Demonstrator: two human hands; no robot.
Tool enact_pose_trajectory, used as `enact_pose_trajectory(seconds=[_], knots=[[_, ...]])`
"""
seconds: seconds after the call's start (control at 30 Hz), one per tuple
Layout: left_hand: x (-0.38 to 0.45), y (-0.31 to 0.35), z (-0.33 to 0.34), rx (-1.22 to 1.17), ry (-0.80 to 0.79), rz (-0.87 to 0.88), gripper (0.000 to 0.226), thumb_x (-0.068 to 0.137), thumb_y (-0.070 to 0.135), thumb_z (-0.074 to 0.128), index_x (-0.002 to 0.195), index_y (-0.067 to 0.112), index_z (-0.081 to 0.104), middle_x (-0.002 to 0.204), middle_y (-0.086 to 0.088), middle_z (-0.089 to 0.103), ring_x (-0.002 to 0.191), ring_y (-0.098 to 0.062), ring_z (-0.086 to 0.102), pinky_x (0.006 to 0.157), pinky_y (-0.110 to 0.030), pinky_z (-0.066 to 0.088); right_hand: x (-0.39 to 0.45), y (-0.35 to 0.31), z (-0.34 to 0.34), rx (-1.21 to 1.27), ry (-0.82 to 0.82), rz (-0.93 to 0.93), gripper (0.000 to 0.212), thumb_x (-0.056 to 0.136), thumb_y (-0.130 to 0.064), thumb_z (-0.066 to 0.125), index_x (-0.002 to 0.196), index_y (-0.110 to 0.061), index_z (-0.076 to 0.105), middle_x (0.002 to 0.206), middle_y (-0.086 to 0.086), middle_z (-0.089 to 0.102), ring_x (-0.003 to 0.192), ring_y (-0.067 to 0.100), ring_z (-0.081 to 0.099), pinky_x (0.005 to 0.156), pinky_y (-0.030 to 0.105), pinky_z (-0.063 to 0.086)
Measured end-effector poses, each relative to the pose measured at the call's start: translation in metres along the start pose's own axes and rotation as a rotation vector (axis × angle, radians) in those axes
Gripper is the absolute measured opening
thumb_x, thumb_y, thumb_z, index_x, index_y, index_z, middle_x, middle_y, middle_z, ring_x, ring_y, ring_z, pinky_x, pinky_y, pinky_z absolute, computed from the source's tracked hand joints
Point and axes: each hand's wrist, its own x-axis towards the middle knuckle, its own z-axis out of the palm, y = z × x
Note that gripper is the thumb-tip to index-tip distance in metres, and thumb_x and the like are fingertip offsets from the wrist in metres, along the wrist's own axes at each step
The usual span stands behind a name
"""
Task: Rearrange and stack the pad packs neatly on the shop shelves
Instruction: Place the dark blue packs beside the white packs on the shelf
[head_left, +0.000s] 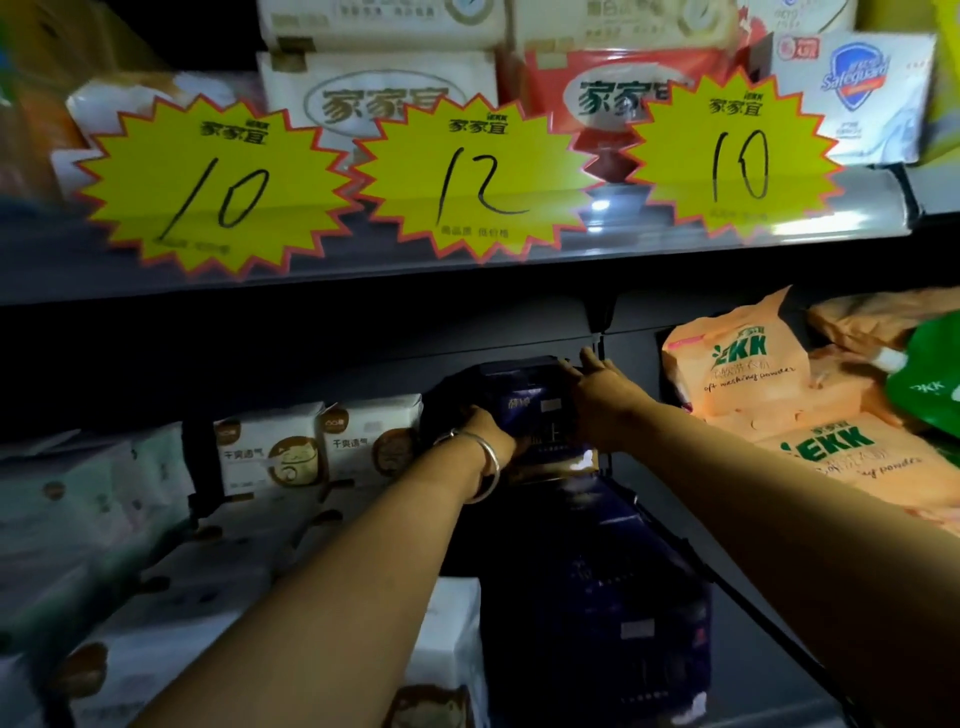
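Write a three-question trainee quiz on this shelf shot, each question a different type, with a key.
1. True or false: both hands are on the dark blue pad pack at the back of the lower shelf.
2. Multiple choice: which number is on the middle yellow price tag? A) 10 B) 12 C) 15
3. Fill in: the orange washing powder bags lie to the ____ of the dark blue pad pack.

Key:
1. True. The left hand holds its left side; the right hand rests on its top right.
2. B
3. right
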Motion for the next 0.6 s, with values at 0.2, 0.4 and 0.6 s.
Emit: enact_pose_trajectory(seconds=[0.2, 0.4, 0.6], knots=[[-0.033, -0.036, -0.041, 0.293, -0.008, 0.084, 0.045, 0.086, 0.032, 0.058, 0.129, 0.02, 0.049, 0.133, -0.01, 0.051, 0.121, -0.03, 0.049, 0.105, -0.04, 0.04, -0.044, -0.047, 0.003, -0.091, 0.064, -0.212, 0.065, 0.089, -0.015, 0.052, 0.148, -0.012, 0.025, 0.158, 0.007, 0.011, 0.146, 0.028, 0.006, 0.117, 0.043, 0.018], [-0.094, -0.078, -0.088, 0.319, -0.042, 0.129, 0.026, 0.093, 0.0, 0.045, 0.112, 0.003, 0.062, 0.115, -0.011, 0.06, 0.112, -0.023, 0.054, 0.087, -0.024, 0.041, -0.116, -0.135, -0.006, -0.101, -0.092, -0.353, 0.038, 0.095, -0.032, 0.049, 0.124, -0.01, 0.057, 0.127, 0.009, 0.056, 0.116, 0.028, 0.05, 0.093, 0.03, 0.042], [-0.142, -0.127, -0.121, 0.499, -0.097, 0.146, 0.039, 0.095, 0.007, 0.047, 0.133, 0.003, 0.049, 0.14, -0.012, 0.047, 0.128, -0.026, 0.044, 0.101, -0.021, 0.033, -0.144, -0.175, 0.014, -0.232, -0.452, -0.239, 0.067, 0.075, -0.051, 0.072, 0.125, -0.011, 0.056, 0.123, 0.009, 0.059, 0.111, 0.026, 0.055, 0.094, 0.033, 0.047]])
